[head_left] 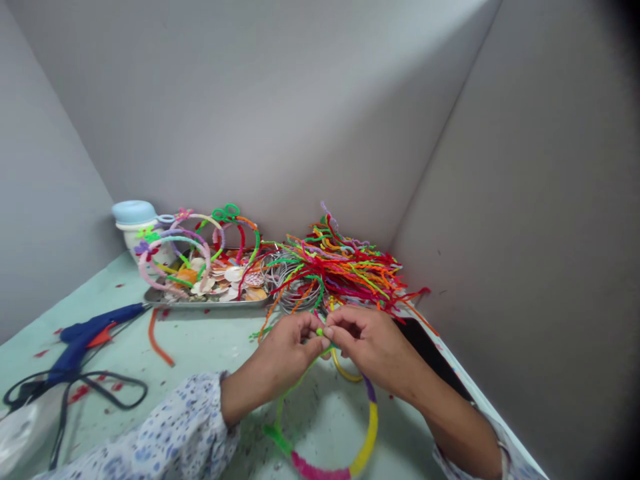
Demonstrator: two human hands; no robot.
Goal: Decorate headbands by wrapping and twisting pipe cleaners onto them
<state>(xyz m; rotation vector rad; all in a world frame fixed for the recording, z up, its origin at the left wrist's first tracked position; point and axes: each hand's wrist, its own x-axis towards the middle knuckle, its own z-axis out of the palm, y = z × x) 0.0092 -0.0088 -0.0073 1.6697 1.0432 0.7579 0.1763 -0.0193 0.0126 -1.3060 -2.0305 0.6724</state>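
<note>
My left hand (287, 353) and my right hand (365, 343) meet over the table, fingers pinched together on a green pipe cleaner (320, 331) at the top of a headband (367, 433). The headband is wrapped in purple, yellow, pink and green fuzzy sections and curves down toward me. Both hands are closed on it, fingertips touching. A loose green strand trails below my left hand.
A heap of coloured pipe cleaners (345, 267) and bare metal headbands (293, 280) lies just beyond my hands. A metal tray (210, 300) holds finished headbands and shells. A blue glue gun (83, 340) with black cord lies left. A white jar (135, 223) stands at back. Grey walls enclose the table.
</note>
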